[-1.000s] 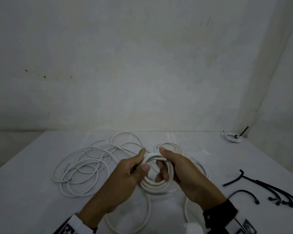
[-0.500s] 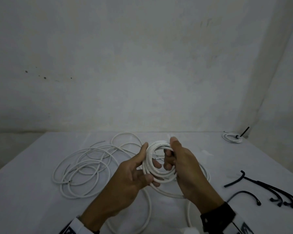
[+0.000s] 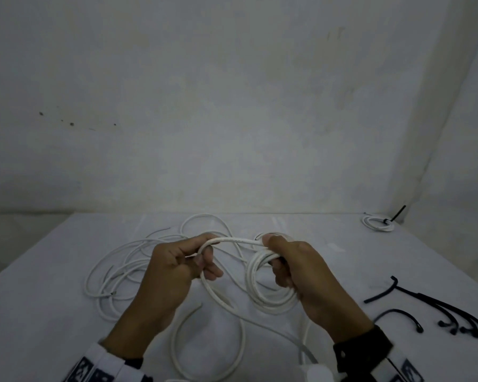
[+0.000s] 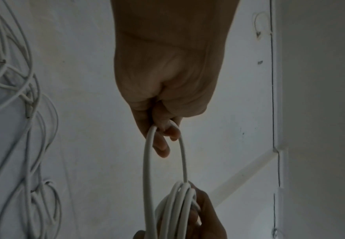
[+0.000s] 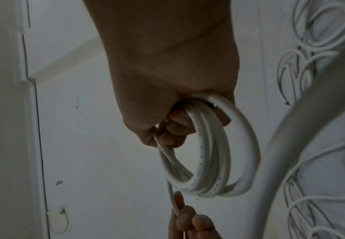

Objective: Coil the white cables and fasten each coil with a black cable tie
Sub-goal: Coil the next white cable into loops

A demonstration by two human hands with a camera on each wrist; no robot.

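Observation:
My right hand (image 3: 284, 260) grips a small coil of white cable (image 3: 262, 288) above the table, its fingers curled through the loops; the coil (image 5: 214, 150) fills the right wrist view. My left hand (image 3: 193, 260) pinches the free run of the same cable (image 3: 232, 240), stretched between both hands, and a loop (image 4: 165, 155) hangs from its fingers in the left wrist view. The loose tail (image 3: 221, 354) trails on the table towards me. Black cable ties (image 3: 453, 310) lie at the right.
A tangle of loose white cables (image 3: 116, 268) lies at the left on the white table (image 3: 39, 326). One tied coil (image 3: 377, 223) sits at the far right corner by the wall. Walls close the back and right.
My hands have drawn apart: the left pulled a length of cable out leftward, while the right kept the coil and lowered it to the right.

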